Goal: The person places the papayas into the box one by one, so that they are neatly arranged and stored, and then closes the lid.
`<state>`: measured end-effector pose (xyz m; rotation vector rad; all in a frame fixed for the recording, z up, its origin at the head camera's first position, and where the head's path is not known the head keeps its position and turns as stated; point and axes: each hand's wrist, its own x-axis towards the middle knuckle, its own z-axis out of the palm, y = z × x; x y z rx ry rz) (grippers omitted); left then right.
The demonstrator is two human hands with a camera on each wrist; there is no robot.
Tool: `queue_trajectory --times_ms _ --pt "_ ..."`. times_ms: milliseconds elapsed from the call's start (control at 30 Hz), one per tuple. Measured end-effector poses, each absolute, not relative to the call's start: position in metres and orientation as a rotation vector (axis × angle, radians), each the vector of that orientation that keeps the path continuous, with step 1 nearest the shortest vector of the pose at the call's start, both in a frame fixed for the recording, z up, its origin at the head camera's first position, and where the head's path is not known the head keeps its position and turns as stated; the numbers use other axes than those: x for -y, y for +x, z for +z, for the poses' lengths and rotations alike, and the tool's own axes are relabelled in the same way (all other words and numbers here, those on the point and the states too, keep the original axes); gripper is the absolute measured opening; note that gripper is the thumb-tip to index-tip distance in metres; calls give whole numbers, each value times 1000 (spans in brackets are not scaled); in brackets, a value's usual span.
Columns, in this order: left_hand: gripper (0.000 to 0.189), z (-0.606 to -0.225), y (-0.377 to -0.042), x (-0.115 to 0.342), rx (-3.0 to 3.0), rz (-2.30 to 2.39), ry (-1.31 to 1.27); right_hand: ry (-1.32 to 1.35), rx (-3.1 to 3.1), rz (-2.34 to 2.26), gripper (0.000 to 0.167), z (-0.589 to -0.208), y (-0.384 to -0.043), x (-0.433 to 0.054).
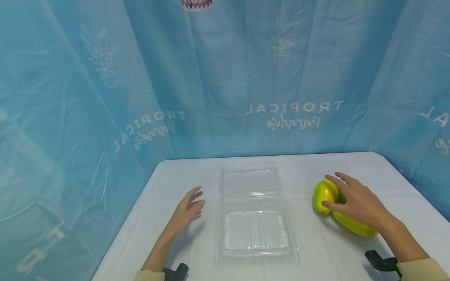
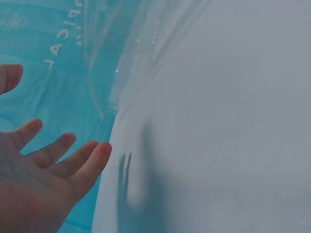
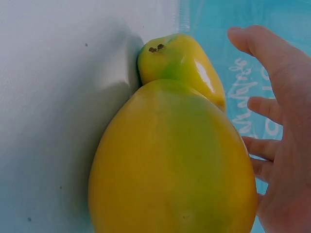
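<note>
My right hand (image 1: pixel 360 203) hovers with spread fingers over two yellow-green fruits at the right of the table. The rounder one, mango-like (image 1: pixel 321 197), lies by the thumb and fingertips. Under the palm, partly covered by it, is a longer papaya-like fruit (image 1: pixel 355 226), large and close in the right wrist view (image 3: pixel 170 165). The rounder fruit shows dark spots at its end there. My left hand (image 1: pixel 188 210) is held above the table, fingers loosely extended and holding nothing. Beside it lies a clear plastic clamshell box (image 1: pixel 256 230), its lid (image 1: pixel 251 181) folded back.
A white cloth covers the table (image 1: pixel 183 171). Blue curtains (image 1: pixel 218 78) with mirrored "Tropical Paradise" lettering hang behind it and along both sides. Black straps (image 1: pixel 381 261) sit on both wrists.
</note>
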<state>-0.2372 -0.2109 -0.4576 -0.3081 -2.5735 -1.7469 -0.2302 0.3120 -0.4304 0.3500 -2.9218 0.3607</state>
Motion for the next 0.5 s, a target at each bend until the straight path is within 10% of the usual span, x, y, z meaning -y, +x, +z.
queue_trajectory --times_ms 500 --pt "59 -480 -235 190 2549 -2071 -362 369 2919 368 97 -436 -235 -310"
